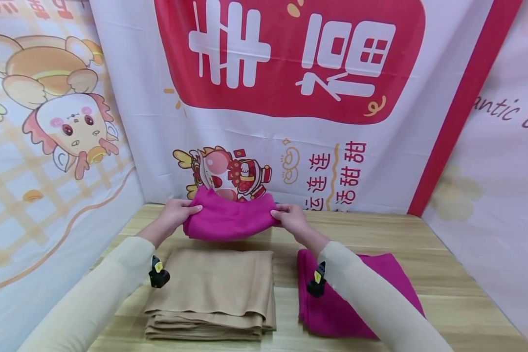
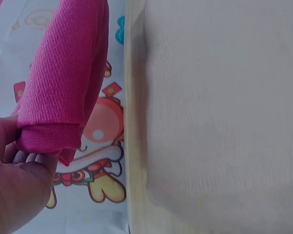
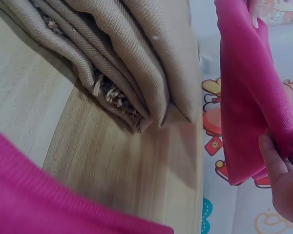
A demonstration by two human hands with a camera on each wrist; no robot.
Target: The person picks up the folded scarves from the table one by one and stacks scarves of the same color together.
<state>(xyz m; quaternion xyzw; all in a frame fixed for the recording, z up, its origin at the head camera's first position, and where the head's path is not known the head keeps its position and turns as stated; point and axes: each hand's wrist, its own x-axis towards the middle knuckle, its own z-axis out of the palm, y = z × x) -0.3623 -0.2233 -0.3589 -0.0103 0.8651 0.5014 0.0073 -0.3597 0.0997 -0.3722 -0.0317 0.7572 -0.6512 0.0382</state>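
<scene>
A folded magenta cloth [image 1: 231, 217] is held up above the back of the table, sagging a little in the middle. My left hand [image 1: 176, 215] pinches its left end; in the left wrist view the thumb and fingers [image 2: 36, 158] wrap the cloth's end. The other end is gripped by my right hand [image 1: 292, 220], also seen in the right wrist view with fingers [image 3: 273, 156] on the fabric. Below lies a stack of folded beige cloth [image 1: 215, 283], several layers thick. Under my right forearm rests another folded magenta cloth [image 1: 352, 308].
The wooden table [image 1: 449, 274] carries both piles. A white and red printed backdrop [image 1: 378, 161] hangs along its back edge, and printed sheets [image 1: 57, 205] close off the sides. Both wrists wear small black devices [image 1: 160, 276].
</scene>
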